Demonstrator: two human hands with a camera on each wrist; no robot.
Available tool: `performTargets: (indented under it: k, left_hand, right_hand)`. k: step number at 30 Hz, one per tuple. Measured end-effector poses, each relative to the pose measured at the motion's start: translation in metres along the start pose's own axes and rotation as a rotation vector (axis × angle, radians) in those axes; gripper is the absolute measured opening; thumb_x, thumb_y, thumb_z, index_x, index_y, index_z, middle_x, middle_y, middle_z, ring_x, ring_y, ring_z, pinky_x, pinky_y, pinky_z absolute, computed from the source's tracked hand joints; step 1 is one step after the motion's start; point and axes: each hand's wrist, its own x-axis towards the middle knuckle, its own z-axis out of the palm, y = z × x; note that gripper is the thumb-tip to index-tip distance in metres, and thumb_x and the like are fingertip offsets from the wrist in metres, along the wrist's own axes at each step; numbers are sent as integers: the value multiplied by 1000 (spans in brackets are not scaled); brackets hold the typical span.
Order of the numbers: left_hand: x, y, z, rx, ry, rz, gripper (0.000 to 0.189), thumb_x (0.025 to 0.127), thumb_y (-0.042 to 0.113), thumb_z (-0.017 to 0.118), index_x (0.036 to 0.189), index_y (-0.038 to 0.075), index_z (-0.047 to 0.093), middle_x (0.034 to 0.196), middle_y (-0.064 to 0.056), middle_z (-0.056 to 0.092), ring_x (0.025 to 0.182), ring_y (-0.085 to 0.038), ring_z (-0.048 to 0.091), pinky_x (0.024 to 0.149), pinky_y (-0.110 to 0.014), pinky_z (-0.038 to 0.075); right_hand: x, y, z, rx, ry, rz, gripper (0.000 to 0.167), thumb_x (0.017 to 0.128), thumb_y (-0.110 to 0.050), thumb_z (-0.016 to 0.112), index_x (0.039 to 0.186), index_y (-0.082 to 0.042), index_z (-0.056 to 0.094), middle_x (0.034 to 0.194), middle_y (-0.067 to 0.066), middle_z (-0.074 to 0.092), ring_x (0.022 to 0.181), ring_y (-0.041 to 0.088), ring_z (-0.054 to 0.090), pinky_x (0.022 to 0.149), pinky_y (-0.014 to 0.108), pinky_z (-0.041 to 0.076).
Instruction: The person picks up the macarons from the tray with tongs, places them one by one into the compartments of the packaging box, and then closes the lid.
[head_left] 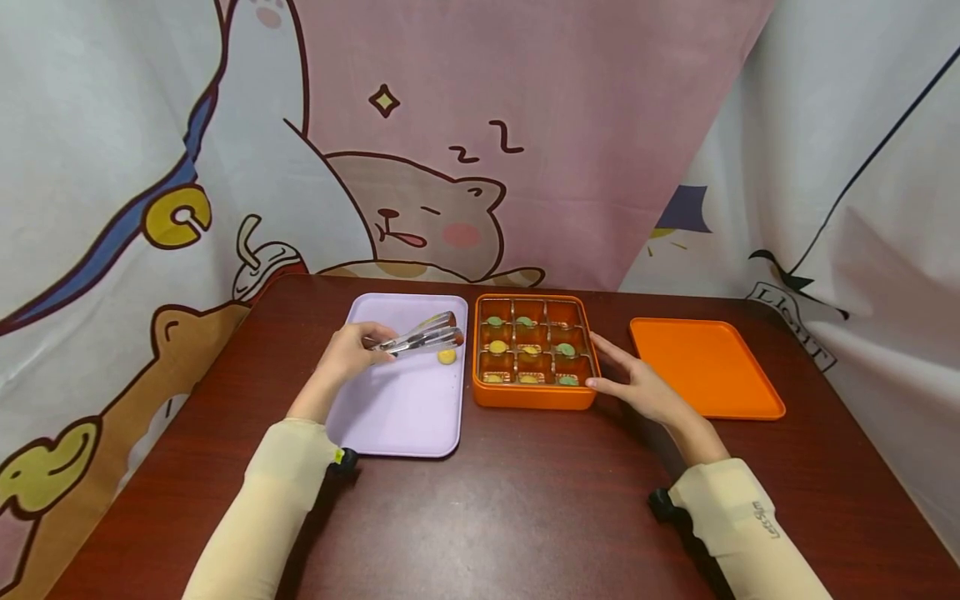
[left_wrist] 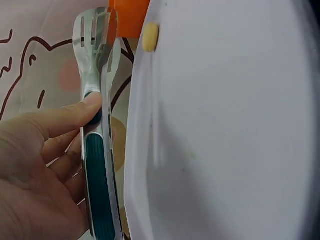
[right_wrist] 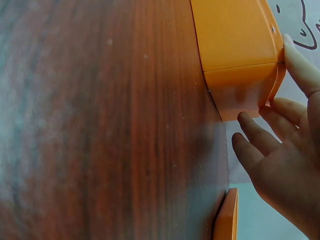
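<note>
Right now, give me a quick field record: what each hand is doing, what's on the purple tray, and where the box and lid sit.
left hand: grips the metal tongs with dark green handle, tips closed, over the lilac rectangular plastic tray
right hand: fingers straight, touching the right side of the orange nine-compartment box
tray contents: one small yellow round piece, just below the tong tips
box contents: green and yellow pieces in the compartments
lid: flat orange lid, on the dark wooden table, right of the box

Orange lid [head_left: 705, 367] lies before the cartoon curtain [head_left: 450, 142].
</note>
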Motion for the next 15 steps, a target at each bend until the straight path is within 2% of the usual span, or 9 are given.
performTargets:
  k: [7, 15]
  left_hand:
    - [-1, -9, 0, 54, -20, -29, 32, 82, 8, 79, 113, 7, 73, 112, -17, 73, 104, -29, 68, 80, -31, 47]
    - [-2, -12, 1, 110, -32, -43, 29, 80, 7, 80, 108, 9, 75, 109, -14, 74, 103, -29, 68, 82, -36, 50]
  right_hand:
    - [0, 1, 1, 5, 2, 13, 79, 96, -28, 66, 160, -19, 20, 166, 16, 20, 150, 45, 23, 114, 71, 19]
    - [0, 1, 2, 11, 2, 4, 79, 97, -27, 65, 160, -19, 20, 166, 17, 21, 149, 45, 24, 114, 70, 19]
